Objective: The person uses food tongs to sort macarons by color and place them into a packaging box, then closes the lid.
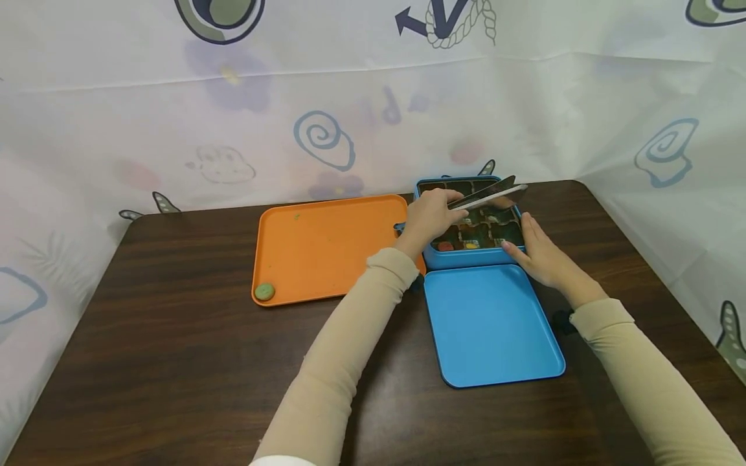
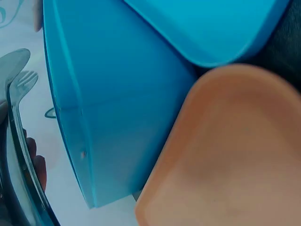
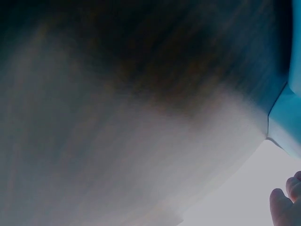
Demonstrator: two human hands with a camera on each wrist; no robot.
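My left hand (image 1: 429,217) grips metal tongs (image 1: 492,194) above a blue box (image 1: 466,259) with dark compartments. One tong end is spoon-shaped and the other is a fork (image 2: 26,82), as the left wrist view shows. Small red and yellow pieces (image 1: 471,244) sit in the front compartments; the tongs and hand cover part of the back ones. At the box's right front corner lies my right hand (image 1: 542,255), fingers straight along its side and thumb at the rim. Only a few of its fingertips (image 3: 281,207) show in the right wrist view.
An orange tray (image 1: 315,252) lies left of the box, with a round green piece (image 1: 265,292) in its near left corner. The flat blue lid (image 1: 495,330) rests in front of the box. A patterned white cloth (image 1: 361,97) hangs behind the dark wooden table (image 1: 204,375).
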